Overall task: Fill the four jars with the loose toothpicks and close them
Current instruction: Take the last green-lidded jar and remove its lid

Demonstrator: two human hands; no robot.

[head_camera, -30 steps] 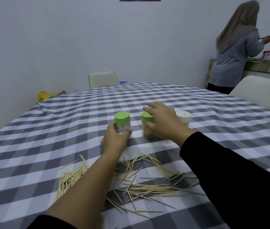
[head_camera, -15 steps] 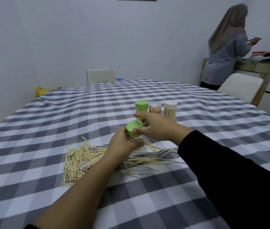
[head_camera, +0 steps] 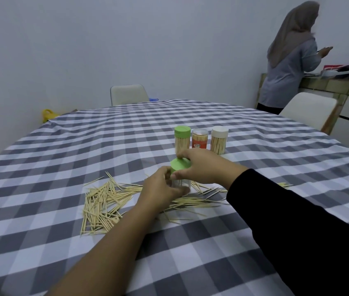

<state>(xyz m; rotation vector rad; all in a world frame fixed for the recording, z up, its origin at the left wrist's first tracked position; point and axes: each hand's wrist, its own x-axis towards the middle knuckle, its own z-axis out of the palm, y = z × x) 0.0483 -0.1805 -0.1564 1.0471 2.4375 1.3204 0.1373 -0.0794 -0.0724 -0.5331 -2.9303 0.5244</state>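
Observation:
My left hand [head_camera: 162, 189] grips the clear body of an empty-looking jar [head_camera: 182, 182] just above the loose toothpicks [head_camera: 105, 201]. My right hand [head_camera: 203, 166] holds its green lid [head_camera: 179, 165] from the right, fingers curled over the rim. Behind them stand three jars with toothpicks inside: a green-lidded jar [head_camera: 182, 139], an orange-labelled jar [head_camera: 199, 138] and a white-lidded jar [head_camera: 219, 140]. The toothpicks lie scattered on the checked cloth under and left of my hands.
A grey-and-white checked tablecloth [head_camera: 62, 150] covers the table. A white chair [head_camera: 128, 95] stands at the far side, another chair [head_camera: 310, 108] at the right. A person [head_camera: 288, 56] stands at a counter [head_camera: 337, 84] at the back right. A yellow bag [head_camera: 48, 114] sits on the floor.
My left hand has brought the green-lidded jar from the row toward me, over the toothpicks. My right hand left the other green jar and took hold of this jar's lid.

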